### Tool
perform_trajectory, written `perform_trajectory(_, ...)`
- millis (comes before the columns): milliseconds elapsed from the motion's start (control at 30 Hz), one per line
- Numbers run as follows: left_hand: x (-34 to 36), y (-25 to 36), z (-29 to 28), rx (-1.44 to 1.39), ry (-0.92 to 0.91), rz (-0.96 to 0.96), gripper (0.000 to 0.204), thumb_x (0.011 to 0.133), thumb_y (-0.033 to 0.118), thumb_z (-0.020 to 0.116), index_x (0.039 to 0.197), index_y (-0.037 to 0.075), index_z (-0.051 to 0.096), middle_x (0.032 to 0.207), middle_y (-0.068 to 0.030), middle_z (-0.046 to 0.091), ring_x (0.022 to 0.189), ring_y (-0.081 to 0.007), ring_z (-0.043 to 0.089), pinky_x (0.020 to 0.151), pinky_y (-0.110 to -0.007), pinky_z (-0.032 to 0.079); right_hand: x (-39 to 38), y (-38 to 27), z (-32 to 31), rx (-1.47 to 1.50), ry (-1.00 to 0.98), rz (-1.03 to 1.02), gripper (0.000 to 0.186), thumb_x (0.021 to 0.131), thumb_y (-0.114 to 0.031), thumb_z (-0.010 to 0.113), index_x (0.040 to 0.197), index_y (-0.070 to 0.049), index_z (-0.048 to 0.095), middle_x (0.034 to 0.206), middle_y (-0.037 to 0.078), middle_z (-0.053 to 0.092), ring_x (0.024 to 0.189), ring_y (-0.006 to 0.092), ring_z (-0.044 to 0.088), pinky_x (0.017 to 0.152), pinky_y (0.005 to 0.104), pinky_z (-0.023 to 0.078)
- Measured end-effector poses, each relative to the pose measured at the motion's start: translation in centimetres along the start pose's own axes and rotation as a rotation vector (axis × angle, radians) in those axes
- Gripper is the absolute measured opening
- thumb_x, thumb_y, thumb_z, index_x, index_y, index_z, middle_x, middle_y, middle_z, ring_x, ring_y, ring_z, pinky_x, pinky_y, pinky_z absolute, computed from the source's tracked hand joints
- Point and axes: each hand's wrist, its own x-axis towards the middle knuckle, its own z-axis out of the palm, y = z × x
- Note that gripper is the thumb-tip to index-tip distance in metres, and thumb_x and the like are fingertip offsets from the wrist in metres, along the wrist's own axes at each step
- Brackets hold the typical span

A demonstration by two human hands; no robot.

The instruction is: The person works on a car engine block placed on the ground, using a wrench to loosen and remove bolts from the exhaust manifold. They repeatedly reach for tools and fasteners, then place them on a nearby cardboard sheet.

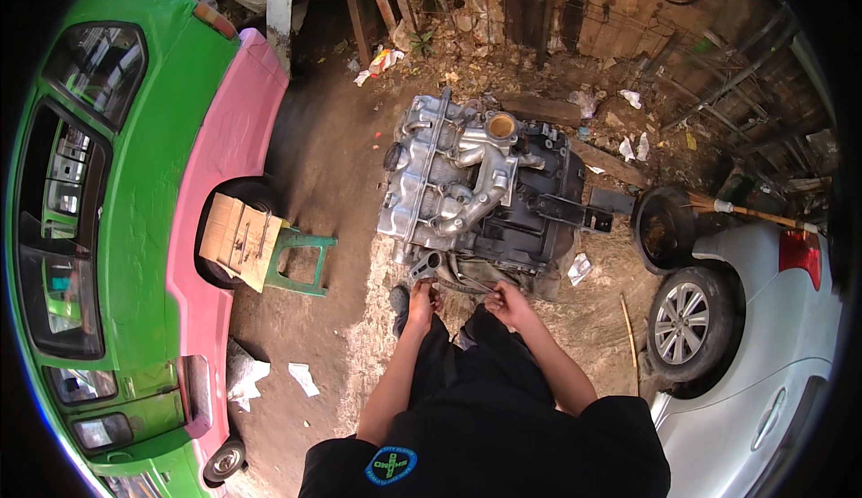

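1. Two bare hands work at the near edge of a bulky engine [489, 193], which sits at twelve o'clock from them, low on the ground and out of any vehicle.
2. At the engine's seven o'clock is a grey metal piece [433, 262] with a round eye. The left hand [423, 304] is at its lower end, fingers curled in; I cannot tell whether they grip the piece or only touch it.
3. The right hand [508, 304], at about five o'clock of the engine, has its fingers closed around a slim rod [476, 283], which points toward ten o'clock.
4. What looks done: the silver cover [417, 179] lies along the engine's nine o'clock side, and the branching pipes [489, 179] are seated beside it, so the upper parts seem to be in place.
5. What looks unfinished: the grey piece is still being handled, by my reading. Whether it is attached to the engine cannot be made out, nor how much work is left.
6. Near nine to ten o'clock from the hands, a cardboard sheet [220, 233] by a green stool [310, 287] bears some thin dark items, too small to identify.
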Motion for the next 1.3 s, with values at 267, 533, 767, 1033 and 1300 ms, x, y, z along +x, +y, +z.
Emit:
perform_trajectory(267,-2.0,-1.1,-1.9,0.021,0.06,-0.006,0.02,0.101,0.021,0.047,0.11,0.006,0.057,0.072,-0.0041,0.053,0.06,-0.0148,0.052,0.054,-0.03,0.042,6.6,0.5,0.6,0.042,0.032,-0.051,0.02,0.093,-0.007,0.047,0.076,-0.009,0.036,0.062,0.0,0.032,0.051,0.012,0.027,0.049,0.0294,0.03)
perform_trajectory(533,-2.0,-2.6,-2.2,0.083,0.02,-0.021,0.022,0.099,0.021,0.045,0.111,0.006,0.055,0.074,-0.0061,0.053,0.064,-0.0183,0.053,0.058,-0.033,0.043,7.2,1.0,2.6,0.041,0.071,-0.1,0.028,0.094,-0.005,0.045,0.072,-0.01,0.029,0.06,0.001,0.028,0.052,0.013,0.021,0.049,0.0301,0.028)
perform_trajectory(767,-2.1,-3.2,-3.5,0.082,0.032,-0.066,0.022,0.1,0.022,0.045,0.112,0.006,0.054,0.075,-0.0054,0.054,0.064,-0.0184,0.053,0.058,-0.032,0.043,7.5,0.6,2.9,0.109,0.032,-0.039,0.026,0.096,-0.006,0.041,0.073,-0.01,0.029,0.06,0.0,0.029,0.05,0.0133,0.02,0.049,0.0305,0.03)
perform_trajectory(1033,-2.6,-4.0,-4.8,0.117,0.067,-0.106,0.021,0.102,0.024,0.046,0.11,0.008,0.058,0.076,-0.0042,0.056,0.066,-0.0171,0.056,0.059,-0.032,0.046,5.6,1.3,3.8,0.243,0.081,-0.147,0.023,0.098,-0.006,0.042,0.075,-0.004,0.039,0.063,0.006,0.039,0.053,0.0171,0.036,0.063,0.033,0.05)
perform_trajectory(1300,-2.1,-3.8,-5.1,0.109,0.077,-0.122,0.023,0.101,0.024,0.046,0.111,0.007,0.058,0.076,-0.0043,0.058,0.065,-0.0174,0.057,0.058,-0.032,0.045,0.2,2.3,5.7,0.104,-0.043,-0.235,0.018,0.099,-0.008,0.047,0.105,0.007,0.057,0.084,0.012,0.06,0.081,0.0252,0.063,0.091,0.0429,0.059)
